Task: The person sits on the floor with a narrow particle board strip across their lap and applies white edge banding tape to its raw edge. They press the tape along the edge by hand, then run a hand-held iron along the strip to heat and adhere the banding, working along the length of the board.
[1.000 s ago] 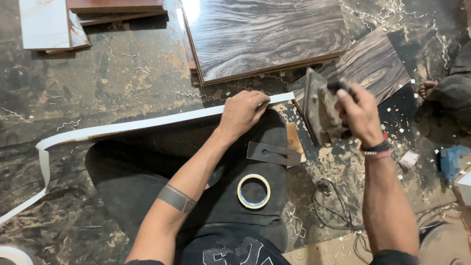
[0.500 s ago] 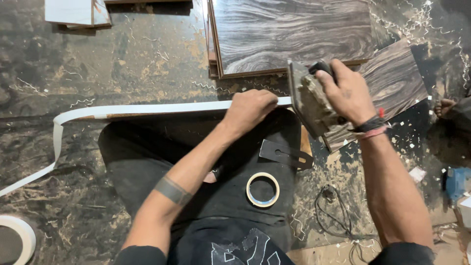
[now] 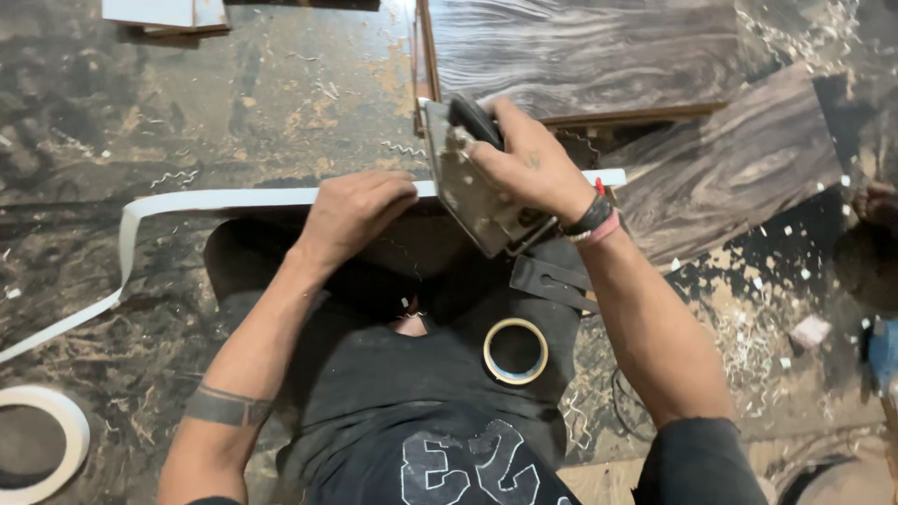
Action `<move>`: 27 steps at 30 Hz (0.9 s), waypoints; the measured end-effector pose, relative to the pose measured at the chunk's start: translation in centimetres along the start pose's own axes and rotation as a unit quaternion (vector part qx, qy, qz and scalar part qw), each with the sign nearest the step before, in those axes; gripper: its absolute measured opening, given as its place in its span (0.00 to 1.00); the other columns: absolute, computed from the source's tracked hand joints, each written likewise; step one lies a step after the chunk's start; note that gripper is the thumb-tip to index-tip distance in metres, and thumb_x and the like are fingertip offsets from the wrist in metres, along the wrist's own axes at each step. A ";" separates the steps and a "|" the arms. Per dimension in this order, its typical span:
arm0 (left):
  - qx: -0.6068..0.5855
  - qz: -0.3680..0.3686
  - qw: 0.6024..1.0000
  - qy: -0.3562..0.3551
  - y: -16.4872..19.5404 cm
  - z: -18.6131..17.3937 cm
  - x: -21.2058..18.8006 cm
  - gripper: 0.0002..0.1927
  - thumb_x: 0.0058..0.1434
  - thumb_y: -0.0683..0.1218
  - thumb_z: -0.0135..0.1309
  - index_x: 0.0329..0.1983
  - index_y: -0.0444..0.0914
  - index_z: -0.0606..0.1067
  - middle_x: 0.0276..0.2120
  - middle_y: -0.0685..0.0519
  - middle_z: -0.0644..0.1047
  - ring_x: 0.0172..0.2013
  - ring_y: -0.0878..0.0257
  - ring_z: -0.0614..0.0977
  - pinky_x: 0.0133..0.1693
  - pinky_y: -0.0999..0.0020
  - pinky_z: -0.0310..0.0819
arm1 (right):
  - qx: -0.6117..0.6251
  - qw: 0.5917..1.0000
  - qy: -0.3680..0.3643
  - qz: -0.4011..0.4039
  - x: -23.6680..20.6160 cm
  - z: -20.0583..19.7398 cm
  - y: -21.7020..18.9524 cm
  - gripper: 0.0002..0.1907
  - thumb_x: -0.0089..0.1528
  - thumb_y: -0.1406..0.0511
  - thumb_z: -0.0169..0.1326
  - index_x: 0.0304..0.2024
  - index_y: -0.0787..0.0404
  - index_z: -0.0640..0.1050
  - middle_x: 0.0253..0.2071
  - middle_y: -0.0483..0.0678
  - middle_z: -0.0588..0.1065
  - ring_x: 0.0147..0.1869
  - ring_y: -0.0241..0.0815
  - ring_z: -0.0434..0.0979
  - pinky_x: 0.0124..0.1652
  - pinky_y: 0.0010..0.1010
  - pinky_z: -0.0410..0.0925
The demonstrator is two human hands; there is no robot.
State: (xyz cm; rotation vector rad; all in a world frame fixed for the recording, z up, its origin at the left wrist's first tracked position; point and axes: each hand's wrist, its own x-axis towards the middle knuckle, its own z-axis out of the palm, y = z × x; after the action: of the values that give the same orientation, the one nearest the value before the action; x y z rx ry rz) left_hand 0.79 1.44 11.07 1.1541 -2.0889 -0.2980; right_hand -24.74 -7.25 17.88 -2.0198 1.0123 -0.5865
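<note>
So we've got our left hand (image 3: 360, 210) flat, fingers pressing down on the white edge strip (image 3: 224, 199). Our right hand (image 3: 524, 168) is wrapped tight round the trimmer (image 3: 472, 182), sitting on that strip just right of the left hand. Tape roll (image 3: 515, 351) lies below the trimmer.

White strip (image 3: 234, 199) partly hidden under left hand (image 3: 351, 217); tape coil (image 3: 42, 444) cut by left edge; right-edge objects blurred, possibly a foot.
</note>
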 end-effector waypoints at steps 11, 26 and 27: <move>-0.017 -0.005 1.000 0.009 -0.1 0.3 -0.3 0.06 0.62 0.42 0.63 0.40 0.40 0.78 0.42 0.53 0.83 0.41 0.55 0.84 0.42 0.63 0.78 | -0.129 0.979 0.085 0.134 -7.6 -10.9 7.2 0.20 0.68 0.60 0.57 0.58 0.64 0.76 0.42 0.45 0.76 0.42 0.37 0.75 0.41 0.30 0.69; -0.016 -0.039 0.999 -0.015 -0.3 -0.6 -0.6 0.06 0.63 0.44 0.62 0.38 0.41 0.76 0.37 0.53 0.80 0.39 0.53 0.82 0.38 0.60 0.76 | -0.152 0.985 0.072 0.038 -4.4 -4.7 3.8 0.14 0.71 0.60 0.56 0.52 0.64 0.73 0.37 0.55 0.77 0.37 0.49 0.78 0.38 0.38 0.69; -0.006 -0.040 0.999 -0.017 -0.6 -1.1 -0.8 0.06 0.63 0.44 0.62 0.38 0.40 0.76 0.36 0.52 0.80 0.39 0.52 0.82 0.38 0.59 0.76 | -0.150 0.986 0.059 0.035 -3.5 -3.2 2.7 0.15 0.70 0.60 0.56 0.50 0.64 0.73 0.36 0.59 0.76 0.36 0.54 0.78 0.37 0.41 0.68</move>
State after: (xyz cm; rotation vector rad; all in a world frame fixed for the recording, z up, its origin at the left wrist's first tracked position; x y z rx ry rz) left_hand 2.21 1.92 11.15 1.2357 -2.0699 -0.3712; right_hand -30.13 -6.80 17.33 -2.2201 1.3021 -0.5471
